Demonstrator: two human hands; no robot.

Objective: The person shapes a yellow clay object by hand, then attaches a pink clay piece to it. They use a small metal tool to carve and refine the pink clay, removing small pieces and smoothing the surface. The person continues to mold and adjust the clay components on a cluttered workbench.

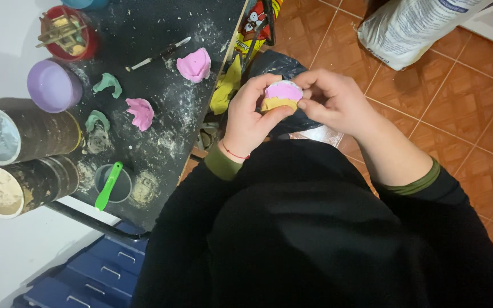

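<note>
We hold a small moulded piece point(282, 96) above our lap, out past the right edge of the black worktable point(144, 34): its top is smooth pink with a paler pink rim, its lower part a ribbed tan yellow, much like a little cupcake. Our left hand point(249, 117) cups it from below and behind, thumb curled up against the tan side, a thin red thread around the wrist. Our right hand point(332, 100) comes in from the other side, fingertips point(303, 91) pressed together on the pink rim in a pinch, wrist bent inward. Both sleeves are black with olive cuffs. The worktable is matte, dusted with white powder. On it lie soft pink lumps point(194, 65), one nearer its right edge and another point(141, 113) towards the middle, and small teal scraps point(108, 84). Along its left side stand a lilac cup point(53, 86) and two dark cylindrical tins point(24, 134) lying with pale contents showing. A green plastic spatula point(108, 186) rests in a grey cup near the front edge.
</note>
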